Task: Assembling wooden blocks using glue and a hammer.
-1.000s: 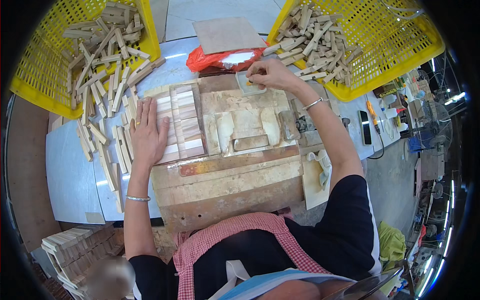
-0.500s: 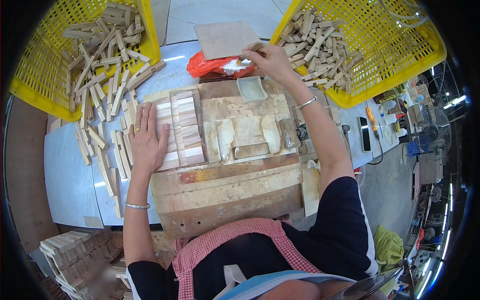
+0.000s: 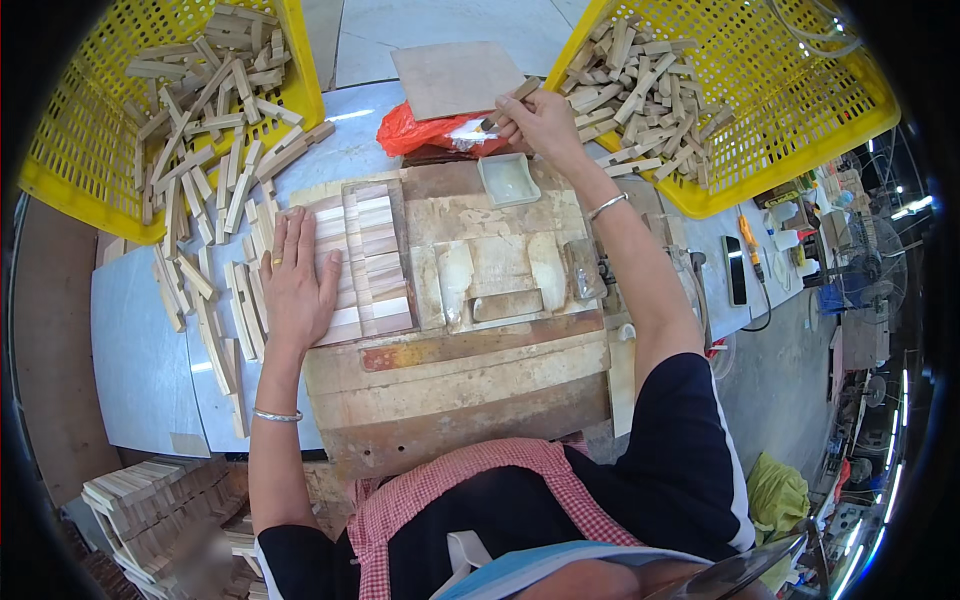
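My left hand (image 3: pixel 300 280) lies flat with its fingers stretched out over the left part of a panel of wooden strips (image 3: pixel 378 262), which are laid side by side in two columns. In my right hand (image 3: pixel 543 128) is a short brush (image 3: pixel 522 90) with a wooden handle, its dark tip pointing down and left. That tip is over a red plastic bag (image 3: pixel 410 130) with white stuff in it. Just below the bag stands a small whitish square dish (image 3: pixel 508 180). A worn, stained work board (image 3: pixel 450 395) lies under the panel, with a wooden fixture (image 3: pixel 505 303) to its right.
Yellow baskets of wooden pieces stand at the far left (image 3: pixel 310 60) and far right (image 3: pixel 690 205). Loose wooden sticks (image 3: pixel 207 330) cover the table left of my hand. A flat brown board (image 3: pixel 455 75) lies behind the bag. A phone (image 3: pixel 735 270) lies at the right.
My right hand has turned and shifted slightly right with the brush, whose handle now shows more. The left hand stays pressed on the strips.
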Motion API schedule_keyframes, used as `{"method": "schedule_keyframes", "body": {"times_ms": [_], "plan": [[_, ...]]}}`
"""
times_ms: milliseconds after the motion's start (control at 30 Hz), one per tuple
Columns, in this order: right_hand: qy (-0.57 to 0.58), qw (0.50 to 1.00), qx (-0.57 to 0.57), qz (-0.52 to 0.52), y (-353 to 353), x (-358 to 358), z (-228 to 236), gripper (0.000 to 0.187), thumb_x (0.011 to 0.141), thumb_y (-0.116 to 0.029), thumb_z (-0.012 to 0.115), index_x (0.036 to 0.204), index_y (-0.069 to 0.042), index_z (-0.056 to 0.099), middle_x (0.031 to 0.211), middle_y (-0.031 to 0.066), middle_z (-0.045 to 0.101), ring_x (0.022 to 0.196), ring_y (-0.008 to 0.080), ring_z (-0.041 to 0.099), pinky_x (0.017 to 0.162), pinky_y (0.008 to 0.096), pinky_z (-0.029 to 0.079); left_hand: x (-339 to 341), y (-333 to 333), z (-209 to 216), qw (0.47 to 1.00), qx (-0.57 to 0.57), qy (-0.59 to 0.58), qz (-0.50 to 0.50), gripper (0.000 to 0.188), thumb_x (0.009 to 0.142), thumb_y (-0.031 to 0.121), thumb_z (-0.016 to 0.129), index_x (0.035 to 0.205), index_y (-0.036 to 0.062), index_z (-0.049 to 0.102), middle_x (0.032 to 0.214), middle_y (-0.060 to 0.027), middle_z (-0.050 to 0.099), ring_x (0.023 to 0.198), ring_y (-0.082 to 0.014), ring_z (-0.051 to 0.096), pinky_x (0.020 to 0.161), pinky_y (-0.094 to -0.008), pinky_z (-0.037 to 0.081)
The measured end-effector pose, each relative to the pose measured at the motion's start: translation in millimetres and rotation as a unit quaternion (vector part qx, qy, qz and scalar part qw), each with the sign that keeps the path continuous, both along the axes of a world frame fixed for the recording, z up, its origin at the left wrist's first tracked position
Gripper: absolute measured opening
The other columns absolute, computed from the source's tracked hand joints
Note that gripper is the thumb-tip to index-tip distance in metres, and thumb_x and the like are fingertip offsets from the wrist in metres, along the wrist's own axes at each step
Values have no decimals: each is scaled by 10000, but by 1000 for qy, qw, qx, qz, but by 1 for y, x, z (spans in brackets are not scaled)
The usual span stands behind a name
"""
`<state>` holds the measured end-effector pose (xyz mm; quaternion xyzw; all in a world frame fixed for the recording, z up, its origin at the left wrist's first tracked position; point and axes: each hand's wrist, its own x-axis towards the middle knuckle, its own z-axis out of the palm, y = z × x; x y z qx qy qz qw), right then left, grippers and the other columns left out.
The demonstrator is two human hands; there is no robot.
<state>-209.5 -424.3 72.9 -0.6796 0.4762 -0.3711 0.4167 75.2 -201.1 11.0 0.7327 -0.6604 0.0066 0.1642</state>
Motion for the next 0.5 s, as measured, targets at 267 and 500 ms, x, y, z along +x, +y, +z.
{"method": "schedule_keyframes", "body": {"times_ms": [267,500], "plan": [[-33,998,53,0,1,0,5,278,915,-252,624,863,20,648,683,55,644,537,77,581,500,197,475,0,0,0,1000,3,0,-2,584,962,404,421,1450,96,330,1523,-59,293,1428,-252,207,1109,-522,205],[-15,999,46,4,-4,-1,4,280,906,-241,615,846,31,633,709,61,655,554,95,608,518,220,497,0,1,2,1000,6,0,1,586,959,401,425,1449,95,329,1524,-60,290,1428,-250,208,1111,-517,203]]}}
